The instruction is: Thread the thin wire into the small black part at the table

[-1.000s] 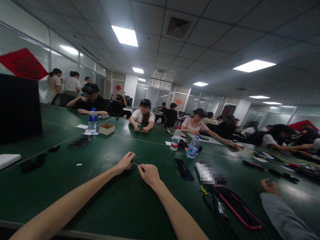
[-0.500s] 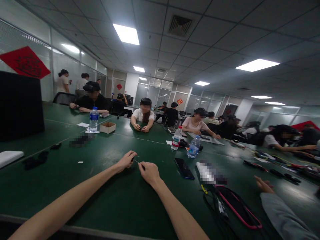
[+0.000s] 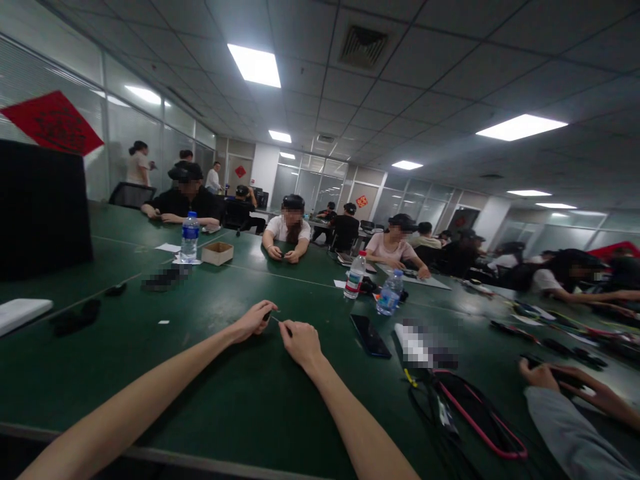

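My left hand (image 3: 254, 321) is closed above the green table (image 3: 210, 393), with a small dark object (image 3: 267, 316) at its fingertips, mostly covered by the fingers. Close beside it, my right hand (image 3: 303, 343) is pinched, thumb against curled fingers. A thin, light, wire-like piece (image 3: 275, 318) runs across the small gap between both hands, its right end at my right fingertips. It is too small to name its kind. A black phone (image 3: 371, 335) lies on the table to the right of my right hand.
Two water bottles (image 3: 355, 275) stand beyond the phone. Another bottle (image 3: 190, 238) and a cardboard box (image 3: 217, 253) are at the far left. A pink-edged black item (image 3: 483, 413) with cables lies right. Near it, a co-worker's hands (image 3: 543, 375) hold something dark. Several people sit around.
My hands have stayed almost in place, still close together. At the right, the co-worker's second hand has come into view and a dark object is now in those hands. People standing behind have shifted right.
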Available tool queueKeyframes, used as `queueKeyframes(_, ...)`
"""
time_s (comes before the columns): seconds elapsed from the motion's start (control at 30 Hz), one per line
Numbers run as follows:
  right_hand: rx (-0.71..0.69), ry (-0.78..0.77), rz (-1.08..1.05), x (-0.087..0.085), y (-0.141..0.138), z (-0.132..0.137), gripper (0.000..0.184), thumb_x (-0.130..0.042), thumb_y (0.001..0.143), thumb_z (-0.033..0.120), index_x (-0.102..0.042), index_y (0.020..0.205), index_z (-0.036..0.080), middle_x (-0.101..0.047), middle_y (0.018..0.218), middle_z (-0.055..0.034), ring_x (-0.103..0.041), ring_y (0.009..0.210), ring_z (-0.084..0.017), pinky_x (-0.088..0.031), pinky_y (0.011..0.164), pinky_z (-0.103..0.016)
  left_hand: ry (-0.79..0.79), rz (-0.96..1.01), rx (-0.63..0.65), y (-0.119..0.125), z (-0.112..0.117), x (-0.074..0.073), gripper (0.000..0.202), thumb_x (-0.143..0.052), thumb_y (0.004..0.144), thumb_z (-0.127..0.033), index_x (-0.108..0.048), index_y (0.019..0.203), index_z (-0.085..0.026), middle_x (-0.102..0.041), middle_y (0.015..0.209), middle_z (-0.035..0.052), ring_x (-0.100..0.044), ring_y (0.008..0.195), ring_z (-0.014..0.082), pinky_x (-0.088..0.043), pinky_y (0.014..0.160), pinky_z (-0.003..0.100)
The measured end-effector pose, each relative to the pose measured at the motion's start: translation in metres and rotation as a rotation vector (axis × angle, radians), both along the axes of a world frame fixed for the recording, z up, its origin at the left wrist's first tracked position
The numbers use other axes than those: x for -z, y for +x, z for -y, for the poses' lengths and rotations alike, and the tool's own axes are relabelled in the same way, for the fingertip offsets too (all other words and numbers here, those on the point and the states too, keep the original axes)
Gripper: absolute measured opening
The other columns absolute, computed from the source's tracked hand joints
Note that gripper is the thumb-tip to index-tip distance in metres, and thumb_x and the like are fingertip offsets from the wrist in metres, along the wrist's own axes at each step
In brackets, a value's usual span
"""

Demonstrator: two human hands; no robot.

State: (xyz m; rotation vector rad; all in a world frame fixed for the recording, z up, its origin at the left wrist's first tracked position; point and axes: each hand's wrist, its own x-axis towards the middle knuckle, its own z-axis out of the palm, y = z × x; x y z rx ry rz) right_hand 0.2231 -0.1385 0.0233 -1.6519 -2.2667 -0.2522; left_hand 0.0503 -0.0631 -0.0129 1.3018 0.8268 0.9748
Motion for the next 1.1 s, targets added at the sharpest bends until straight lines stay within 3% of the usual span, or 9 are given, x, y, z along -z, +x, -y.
queueKeyframes(0.13, 0.061, -0.047, -0.038, -0.005, 0.011, -0.004, 0.046, -0.027, 0.097, 0.045, -0.068, 0.098, 0.025, -0.070, 0.093, -0.0050, -0.065, 0.081, -0.015, -0.044, 0.070, -0.022, 0.003, -0.001, 0.039, 0.000, 0.001, -0.001, 0.038, -0.048, 0.082, -0.052, -0.050, 0.103, -0.020, -0.028, 0.049, -0.0099, -0.022, 0.036, 0.0049, -0.011, 0.037, 0.015)
queueKeyframes(0.37, -0.101, -0.026, -0.036, -0.002, 0.013, -0.002, 0.047, -0.027, 0.097, 0.048, -0.068, 0.098, 0.027, -0.070, 0.092, -0.0021, -0.064, 0.078, -0.014, -0.043, 0.068, -0.020, -0.016, 0.019, 0.009, -0.001, 0.003, -0.004, 0.035, -0.044, 0.085, -0.051, -0.049, 0.103, -0.021, -0.027, 0.050, -0.0102, -0.022, 0.037, 0.0052, -0.011, 0.037, 0.015)
queueKeyframes(0.67, -0.152, -0.010, -0.028, 0.000, 0.009, -0.002, 0.048, -0.027, 0.097, 0.048, -0.069, 0.096, 0.026, -0.071, 0.089, -0.0027, -0.064, 0.077, -0.014, -0.042, 0.070, -0.021, 0.016, -0.040, 0.021, 0.001, 0.000, 0.000, 0.042, -0.045, 0.083, -0.055, -0.050, 0.105, -0.020, -0.028, 0.050, -0.0097, -0.023, 0.037, 0.0053, -0.012, 0.037, 0.016)
queueKeyframes(1.1, -0.085, 0.001, -0.002, 0.004, 0.007, -0.003, 0.046, -0.028, 0.096, 0.048, -0.068, 0.094, 0.026, -0.070, 0.091, -0.0043, -0.064, 0.078, -0.015, -0.042, 0.068, -0.021, 0.033, -0.099, 0.042, 0.001, 0.003, -0.003, 0.043, -0.044, 0.082, -0.057, -0.047, 0.107, -0.022, -0.026, 0.051, -0.0105, -0.022, 0.038, 0.0053, -0.012, 0.037, 0.015)
